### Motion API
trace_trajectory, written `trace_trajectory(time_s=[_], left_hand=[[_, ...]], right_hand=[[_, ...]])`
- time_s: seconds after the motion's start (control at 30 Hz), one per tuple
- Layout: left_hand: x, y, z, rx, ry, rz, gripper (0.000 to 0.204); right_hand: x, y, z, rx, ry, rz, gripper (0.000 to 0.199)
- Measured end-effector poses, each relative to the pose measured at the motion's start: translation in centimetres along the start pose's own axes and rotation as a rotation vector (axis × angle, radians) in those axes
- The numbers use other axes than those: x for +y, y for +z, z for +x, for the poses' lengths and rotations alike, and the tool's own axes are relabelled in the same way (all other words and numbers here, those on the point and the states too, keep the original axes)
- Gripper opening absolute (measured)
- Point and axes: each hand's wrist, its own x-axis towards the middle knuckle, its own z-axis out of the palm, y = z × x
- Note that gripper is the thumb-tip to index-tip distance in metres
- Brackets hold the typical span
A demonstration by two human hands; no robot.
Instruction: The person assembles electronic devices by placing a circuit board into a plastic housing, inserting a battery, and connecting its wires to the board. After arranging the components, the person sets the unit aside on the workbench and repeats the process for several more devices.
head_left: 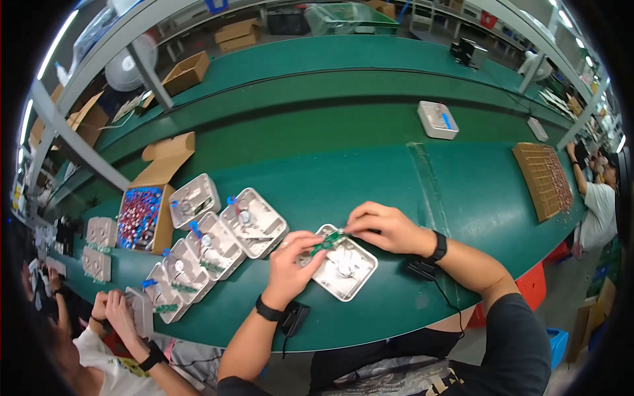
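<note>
A small green circuit board is held over the far edge of a white square plastic housing on the green table. My left hand grips the board's left end between thumb and fingers. At the other end, my right hand pinches the board with its fingertips; those fingers partly hide that end. Inside the housing lies a pale round part, too washed out to make out fully. Black bands circle both my wrists.
Left of my hands stand several similar open housings with wires and boards. Beyond them is a cardboard box of red and blue parts. One housing sits on the belt. A cardboard tray lies right. A co-worker's hands work nearby.
</note>
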Motion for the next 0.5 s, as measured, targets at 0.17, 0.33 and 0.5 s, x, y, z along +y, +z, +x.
trace_trajectory(time_s=[0.17,0.33,0.5], left_hand=[[-1.8,2.4,-0.1,-0.116,0.034,-0.274,0.032],[0.3,2.9,-0.3,-0.139,-0.02,-0.26,0.038],[0.3,2.2,-0.5,0.029,0.047,0.021,0.055]], right_hand=[[-1.9,-0.7,-1.5,-0.04,-0.166,-0.429,0.032],[-2.1,-0.4,-1.5,-0.011,-0.236,-0.454,0.03],[-1.6,0.1,-1.3,0.037,-0.121,-0.397,0.03]])
